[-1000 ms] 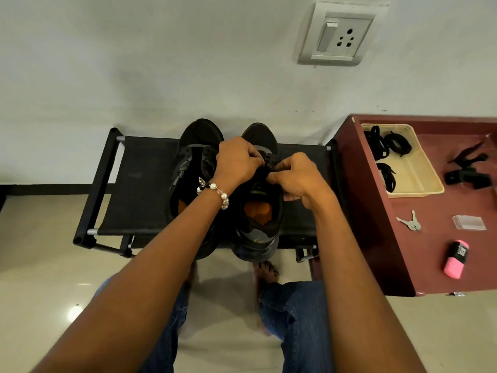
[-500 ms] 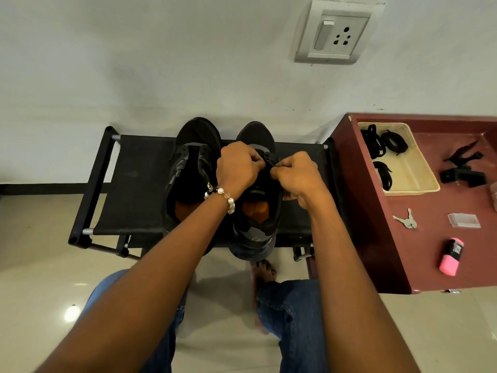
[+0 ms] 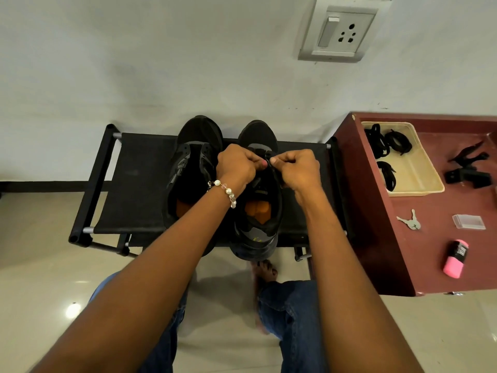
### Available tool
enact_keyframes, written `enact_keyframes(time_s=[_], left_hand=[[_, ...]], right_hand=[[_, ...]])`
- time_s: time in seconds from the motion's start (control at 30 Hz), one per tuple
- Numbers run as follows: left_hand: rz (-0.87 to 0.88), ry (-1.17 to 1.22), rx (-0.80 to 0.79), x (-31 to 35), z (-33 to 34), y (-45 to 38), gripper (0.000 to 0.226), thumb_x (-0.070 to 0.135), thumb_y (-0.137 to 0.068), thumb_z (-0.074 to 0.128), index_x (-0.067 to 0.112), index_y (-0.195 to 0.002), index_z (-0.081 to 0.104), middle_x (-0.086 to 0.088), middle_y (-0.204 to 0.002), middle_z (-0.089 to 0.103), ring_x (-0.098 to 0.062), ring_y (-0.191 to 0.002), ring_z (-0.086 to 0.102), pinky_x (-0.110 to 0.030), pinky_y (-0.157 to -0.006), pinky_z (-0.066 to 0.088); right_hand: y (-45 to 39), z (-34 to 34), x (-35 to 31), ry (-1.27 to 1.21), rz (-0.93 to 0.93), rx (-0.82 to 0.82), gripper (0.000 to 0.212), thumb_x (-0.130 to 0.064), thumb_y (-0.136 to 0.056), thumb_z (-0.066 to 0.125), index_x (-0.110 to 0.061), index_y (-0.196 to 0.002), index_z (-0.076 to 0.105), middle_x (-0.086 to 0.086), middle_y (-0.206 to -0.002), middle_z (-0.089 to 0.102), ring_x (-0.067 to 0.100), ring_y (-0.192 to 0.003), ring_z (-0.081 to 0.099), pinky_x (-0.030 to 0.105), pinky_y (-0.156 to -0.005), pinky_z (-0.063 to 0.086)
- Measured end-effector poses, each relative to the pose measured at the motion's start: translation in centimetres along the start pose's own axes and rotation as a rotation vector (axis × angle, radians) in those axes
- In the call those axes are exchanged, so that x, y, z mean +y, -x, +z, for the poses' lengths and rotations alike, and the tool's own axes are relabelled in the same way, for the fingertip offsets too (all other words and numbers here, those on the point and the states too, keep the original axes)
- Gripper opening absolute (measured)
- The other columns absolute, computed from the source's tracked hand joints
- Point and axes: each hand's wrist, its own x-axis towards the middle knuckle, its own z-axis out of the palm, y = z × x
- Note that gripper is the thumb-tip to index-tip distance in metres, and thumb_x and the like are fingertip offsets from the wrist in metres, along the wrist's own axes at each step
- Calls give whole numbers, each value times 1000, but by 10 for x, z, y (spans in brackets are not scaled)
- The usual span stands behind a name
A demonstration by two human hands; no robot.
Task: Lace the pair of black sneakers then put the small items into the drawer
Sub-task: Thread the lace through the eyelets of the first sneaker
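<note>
A black lace (image 3: 270, 160) is pinched between curled fingers of the left hand (image 3: 236, 168) and the right hand (image 3: 298, 169), the two fists drawn close together over the upper eyelets of the right-hand sneaker (image 3: 258, 211). The lace itself is largely hidden by the knuckles; only a short dark stretch is seen between the thumbs. It is judged to be light, limp and thin, best taken near its stiff tip so that it can be fed through an eyelet, while the sneaker is soft-sided and is likely to shift unless it is steadied.

The sneaker being worked on lies directly beneath both hands, toe toward the wall, its orange insole exposed nearer the person. The left-hand sneaker (image 3: 191, 181) stands just beside it, touching the left wrist's side, and appears not yet laced. Both are set on a black fabric shoe rack (image 3: 134, 184).

Well apart to the right, on a maroon cabinet top (image 3: 430, 238), the small items are laid out: keys (image 3: 410, 220), a clear plastic case (image 3: 469, 221) and a pink highlighter (image 3: 455, 259). A beige tray (image 3: 422, 168) holding further black laces (image 3: 387, 142) is placed farther back. No drawer can be made out.
</note>
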Motion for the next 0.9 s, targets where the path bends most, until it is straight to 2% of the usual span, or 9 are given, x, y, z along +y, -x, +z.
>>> enact_keyframes(time_s=[0.17,0.27,0.33,0.43,0.5,0.57,0.63,0.77,0.9], left_hand=[[90,-14,-50,-3,-8,1,18,21,-77,79,15,-94,78,2,-90,72,-11,-97,63,-20,-83,48],[163,-52,-95,0,-16,7,25,27,-76,81,17,-98,77,2,-94,71,-10,-95,61,-24,-89,50],[207,-100,-115,1,-22,13,35,28,-74,83,18,-106,74,5,-96,65,-10,-95,60,-25,-88,49],[269,-268,-142,-1,-27,17,61,35,-67,85,28,-123,63,6,-110,58,-22,-114,54,-45,-100,44],[299,-422,-159,-3,-29,20,75,42,-66,84,31,-134,53,-1,-125,51,-30,-124,44,-51,-103,39],[329,-563,-116,-5,-28,24,78,41,-72,79,30,-140,44,-7,-134,41,-34,-126,35,-49,-105,37],[352,-624,-68,-6,-25,26,74,39,-77,75,27,-142,42,-10,-137,36,-36,-127,32,-49,-105,36],[336,-586,-54,-8,-17,26,64,35,-83,69,25,-140,43,-12,-135,36,-38,-125,35,-50,-104,38],[364,-535,-20,-11,-14,25,57,30,-85,67,23,-137,45,-13,-132,37,-38,-122,38,-44,-99,42]], right_hand=[[1,2,-4,-33,24,85,18,-20,-87,73,-8,-74,74,-1,-75,69,10,-77,64,30,-74,53],[-3,-3,-6,-144,105,139,27,-20,-93,61,-1,-74,68,6,-72,69,18,-74,67,37,-76,55],[-2,-15,-13,-383,114,167,26,-17,-97,52,-12,-73,62,4,-76,69,20,-78,69,38,-78,55],[4,-49,-27,-1091,66,152,22,-16,-104,39,-11,-88,53,8,-79,69,26,-78,70,41,-79,59],[8,-70,-30,-1374,-61,152,19,-20,-104,43,-11,-91,53,6,-68,63,22,-59,61,34,-62,56],[9,-77,-30,-1225,-181,223,17,-18,-102,48,-13,-87,55,1,-61,52,13,-48,42,25,-48,37],[8,-70,-29,-806,-278,240,10,-14,-98,55,-14,-91,62,-2,-65,54,8,-52,44,22,-48,36],[3,-37,-13,159,-283,-24,21,-17,-88,72,-9,-107,72,4,-97,72,16,-91,66,27,-87,52],[7,-24,-10,388,-227,-169,16,-18,-90,69,-8,-100,75,8,-97,72,17,-94,65,19,-75,43]])
